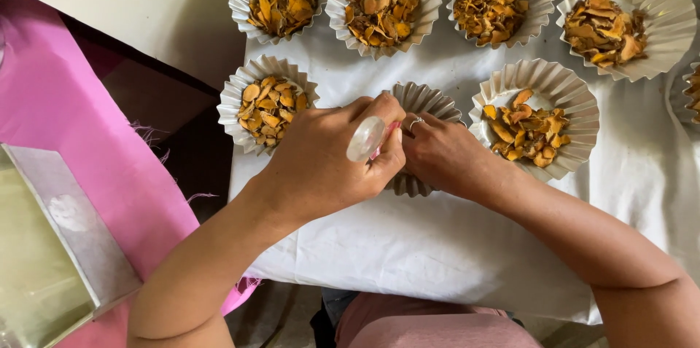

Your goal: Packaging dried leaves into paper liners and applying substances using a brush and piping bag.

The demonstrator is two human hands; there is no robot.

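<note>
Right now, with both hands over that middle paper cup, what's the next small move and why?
Probably lift both hands clear. The left hand, holding a small clear object, and the right hand cover the middle paper cup, hiding its contents; the neighbouring cups show orange slices.

- The fluted paper cup [426, 100] is white and pleated, like a large baking case. It stands upright at the centre of the frame on the white cloth, in the lower row of 3 cups. Both hands cover most of it, so only its upper rim and a strip of its lower edge show; its contents are hidden.
- The small clear object [365, 139] is rounded, glassy and pale. It sits just left of centre, pinched in the fingers of the left hand, directly over the cup. Something pink shows just beside it.
</note>
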